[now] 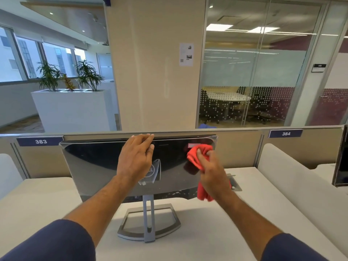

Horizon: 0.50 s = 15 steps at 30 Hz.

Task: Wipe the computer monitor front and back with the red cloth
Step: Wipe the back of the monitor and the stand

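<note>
The computer monitor (98, 166) stands on the white desk with its glossy black back toward me, on a silver stand (148, 221). My left hand (136, 157) lies over the middle of its top edge, fingers curled over the rim. My right hand (211, 170) clutches the bunched red cloth (197, 153) and presses it against the upper right part of the monitor's back. A tail of the cloth hangs below my right wrist. The screen side is hidden from me.
The white desk (47, 200) runs between beige partition panels labelled 383 (40, 141) and 384 (285, 133). A second dark monitor (341, 159) stands at the right edge. A cable hatch (235, 182) sits behind my right hand. A pillar, planters and a glass meeting room lie beyond.
</note>
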{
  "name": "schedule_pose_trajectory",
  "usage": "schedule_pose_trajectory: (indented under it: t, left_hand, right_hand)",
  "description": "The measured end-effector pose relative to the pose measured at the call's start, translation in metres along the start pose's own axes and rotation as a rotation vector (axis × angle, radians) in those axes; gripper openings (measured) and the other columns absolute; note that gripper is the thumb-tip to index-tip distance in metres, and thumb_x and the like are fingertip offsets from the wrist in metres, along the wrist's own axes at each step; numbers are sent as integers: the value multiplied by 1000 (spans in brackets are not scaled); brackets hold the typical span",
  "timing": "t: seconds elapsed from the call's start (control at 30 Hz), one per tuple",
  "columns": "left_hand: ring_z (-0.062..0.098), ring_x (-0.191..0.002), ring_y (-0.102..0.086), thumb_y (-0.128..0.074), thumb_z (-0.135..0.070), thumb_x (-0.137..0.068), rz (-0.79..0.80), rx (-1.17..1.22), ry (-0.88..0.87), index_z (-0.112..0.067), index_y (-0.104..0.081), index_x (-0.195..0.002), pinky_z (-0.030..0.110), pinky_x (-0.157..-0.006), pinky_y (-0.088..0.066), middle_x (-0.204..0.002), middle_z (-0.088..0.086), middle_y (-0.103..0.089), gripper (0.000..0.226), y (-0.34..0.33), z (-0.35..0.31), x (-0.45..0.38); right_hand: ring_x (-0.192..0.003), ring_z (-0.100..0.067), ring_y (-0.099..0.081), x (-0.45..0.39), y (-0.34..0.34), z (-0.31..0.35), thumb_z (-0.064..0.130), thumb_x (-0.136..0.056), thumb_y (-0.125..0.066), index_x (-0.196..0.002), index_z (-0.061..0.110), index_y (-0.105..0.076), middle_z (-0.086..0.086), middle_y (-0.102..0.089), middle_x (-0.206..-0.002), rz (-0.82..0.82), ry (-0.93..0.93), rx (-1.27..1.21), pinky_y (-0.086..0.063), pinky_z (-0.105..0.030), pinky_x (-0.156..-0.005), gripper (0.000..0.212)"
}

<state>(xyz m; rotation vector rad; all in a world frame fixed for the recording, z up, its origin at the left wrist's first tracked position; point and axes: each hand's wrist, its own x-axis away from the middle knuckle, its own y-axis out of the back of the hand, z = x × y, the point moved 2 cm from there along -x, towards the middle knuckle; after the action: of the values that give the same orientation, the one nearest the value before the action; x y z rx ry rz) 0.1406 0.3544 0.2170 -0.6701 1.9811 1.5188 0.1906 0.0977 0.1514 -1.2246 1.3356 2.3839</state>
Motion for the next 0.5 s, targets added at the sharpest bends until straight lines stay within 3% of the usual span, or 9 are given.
schedule_pose_trajectory:
  t: [0.17,0.23,0.3,0.4,0.5]
  left_hand:
    - [19,-127,-49,-37,-38,-102,-24,1,-4,-23,-53,-139,37,-112,-35,-136,-3,-57,43,0,0,0]
    - [20,-127,-49,-37,-38,-102,-36,-4,-11,-22,-53,-138,37,-111,-34,-136,-2,-57,43,-1,1,2]
    - [20,-125,-51,-40,-34,-102,-57,-5,-11,-21,-55,-137,36,-110,-34,-135,-1,-58,40,-1,0,2]
    - [20,-124,-51,-42,-32,-102,-81,6,1,-20,-56,-136,37,-110,-35,-134,0,-59,39,-4,-2,3]
    - [20,-124,-51,-42,-31,-102,-91,2,-1,-19,-56,-136,37,-111,-35,-133,0,-59,38,-5,-2,2]
  right_hand:
    - [-106,-20,-57,51,-25,-13,19,-93,-60,-143,25,-45,0,-51,-128,320,25,36,-50,-34,-99,53]
    - [-99,-22,-61,46,-15,-17,16,-89,-67,-135,20,-56,-4,-59,-120,239,35,11,-55,-38,-90,47]
    - [-94,-25,-62,29,-3,-22,8,-82,-73,-133,12,-57,-11,-61,-116,28,11,-49,-60,-39,-79,53]
    - [-112,-27,-52,-9,14,-13,1,-84,-69,-145,8,-42,-15,-48,-132,-170,13,-160,-51,-33,-91,67]
    - [-123,-27,-43,-31,9,14,0,-82,-67,-149,10,-35,-13,-42,-141,-106,155,-143,-42,-37,-104,75]
